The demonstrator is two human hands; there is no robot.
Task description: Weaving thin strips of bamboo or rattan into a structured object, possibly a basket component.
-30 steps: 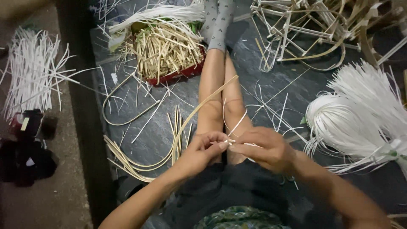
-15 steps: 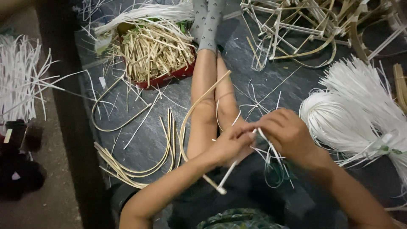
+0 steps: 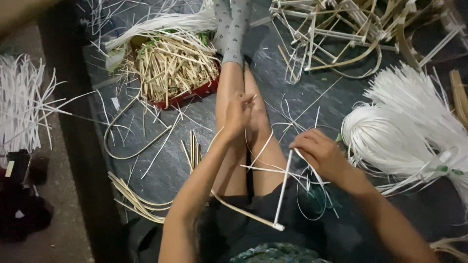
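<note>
On the dark floor (image 3: 302, 97), beyond the person's outstretched legs, one red tray (image 3: 195, 93) stood heaped with short tan sticks (image 3: 168, 68), too many to count. One large bundle of white strips (image 3: 404, 131) lay at the right, and a second, looser bunch (image 3: 22, 107) at the far left. One pile of bent frames (image 3: 336, 34) sat at the top right. Loose curved cane splints (image 3: 134, 199) lay near the left thigh.

Left hand (image 3: 240, 113) was raised over the knees, arm extended, fingers pinched together on a thin white strip (image 3: 261, 148). Right hand (image 3: 319, 153) was lower, over the lap, fingers closed around the top of a white-wrapped rod (image 3: 282, 190), which slanted down to a tan cane (image 3: 241, 212) at its lower end.
</note>
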